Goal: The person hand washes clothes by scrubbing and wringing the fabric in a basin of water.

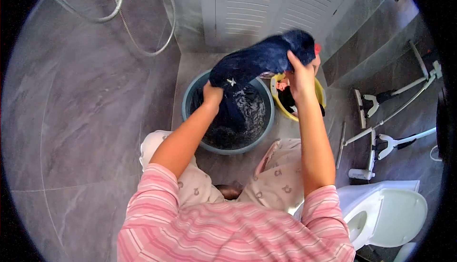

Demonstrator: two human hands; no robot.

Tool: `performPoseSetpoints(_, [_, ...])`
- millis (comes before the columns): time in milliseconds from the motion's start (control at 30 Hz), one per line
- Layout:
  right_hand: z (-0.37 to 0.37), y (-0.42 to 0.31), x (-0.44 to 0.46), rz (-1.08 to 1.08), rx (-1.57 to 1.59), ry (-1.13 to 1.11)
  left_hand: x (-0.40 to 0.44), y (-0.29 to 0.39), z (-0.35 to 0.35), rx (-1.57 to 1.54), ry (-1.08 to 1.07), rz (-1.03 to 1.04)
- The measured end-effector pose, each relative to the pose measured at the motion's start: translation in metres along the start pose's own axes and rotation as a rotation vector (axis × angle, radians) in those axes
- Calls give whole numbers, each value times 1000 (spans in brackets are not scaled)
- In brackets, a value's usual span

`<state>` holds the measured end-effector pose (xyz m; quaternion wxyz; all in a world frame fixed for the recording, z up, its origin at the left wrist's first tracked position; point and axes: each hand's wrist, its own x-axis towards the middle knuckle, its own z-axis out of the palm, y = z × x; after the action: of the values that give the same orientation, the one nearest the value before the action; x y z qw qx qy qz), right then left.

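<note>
A dark blue garment with a small white star-like mark is stretched between my two hands, above a blue-grey basin. My left hand is closed on its lower left end, over the basin's rim area. My right hand grips the other end, higher up and near the yellow basin. Part of the garment hangs down into the dark water. Black and pinkish clothes lie in the yellow basin. Something red shows beside my right hand.
A white toilet with its lid up stands at lower right. Mops and metal poles lean along the right side. A shower hose hangs at upper left, and a grey louvred door is ahead.
</note>
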<state>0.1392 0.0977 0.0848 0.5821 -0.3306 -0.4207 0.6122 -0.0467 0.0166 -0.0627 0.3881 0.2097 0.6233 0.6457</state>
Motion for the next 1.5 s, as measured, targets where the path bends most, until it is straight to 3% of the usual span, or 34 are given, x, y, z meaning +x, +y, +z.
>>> performPoseSetpoints(100, [-76, 54, 17, 315, -451, 23, 12, 24, -10, -81, -117, -20])
performPoseSetpoints(200, [-97, 84, 16, 738, -400, -58, 6, 44, -3, 65, -171, 81])
performPoseSetpoints(267, [-89, 90, 14, 531, -687, -127, 5, 46, 0, 94, -190, 116])
performPoseSetpoints(333, [-77, 96, 10, 346, -923, -419, 0, 54, 6, 276, -285, 295])
performPoseSetpoints(367, [-74, 98, 3, 284, -915, -567, -8, 53, 10, 352, -228, 359])
performPoseSetpoints(400, [-56, 89, -16, 222, -905, -716, -9, 51, 12, 219, -291, 326])
performPoseSetpoints(467, [-45, 105, -33, 99, -1062, -884, -6, 45, 16, 207, -283, 387])
performPoseSetpoints(500, [-36, 111, -40, 152, -1036, -902, -9, 49, 16, 210, -278, 384])
performPoseSetpoints(600, [-13, 142, -48, -19, -714, -809, -25, 74, 23, 45, -369, 306])
performPoseSetpoints(700, [-13, 185, -35, 18, -629, -726, -42, 87, 29, -65, -457, 249])
performPoseSetpoints(733, [-13, 184, -35, 22, -625, -726, -44, 87, 31, -62, -455, 246])
performPoseSetpoints(800, [-15, 175, -37, -199, -688, -655, -50, 89, 35, -354, -560, 135])
performPoseSetpoints(867, [-9, 159, -39, -123, -718, -672, -66, 99, 37, -403, -575, 122])
performPoseSetpoints(933, [6, 146, -45, -290, -544, -434, -69, 104, 38, -690, -682, -25])
performPoseSetpoints(967, [13, 138, -50, -334, -405, -374, -68, 100, 36, -705, -738, -2])
performPoseSetpoints(1000, [12, 143, -45, -336, -405, -372, -67, 101, 34, -705, -740, -2])
performPoseSetpoints(1067, [11, 160, -33, -173, -47, -300, -65, 107, 30, -808, -704, -44])
performPoseSetpoints(1100, [26, 119, -46, 67, 306, -225, -64, 112, 25, -921, -732, -9])
performPoseSetpoints(1133, [26, 118, -41, -5, -20, -171, -56, 113, 23, -923, -713, 2])
performPoseSetpoints(1233, [24, 108, -38, -120, -211, -134, -36, 106, 20, -914, -601, 13])
performPoseSetpoints(1300, [24, 104, -29, -13, 191, 50, -26, 94, 19, -876, -422, -15])
performPoseSetpoints(1333, [21, 104, -21, 23, 293, 27, -24, 84, 18, -875, -420, -12])
performPoseSetpoints(1400, [18, 99, -16, 88, 410, 76, -28, 70, 18, -502, -145, -97])
performPoseSetpoints(1500, [23, 90, -17, 149, 555, 43, -39, 64, 24, -194, -99, -211])
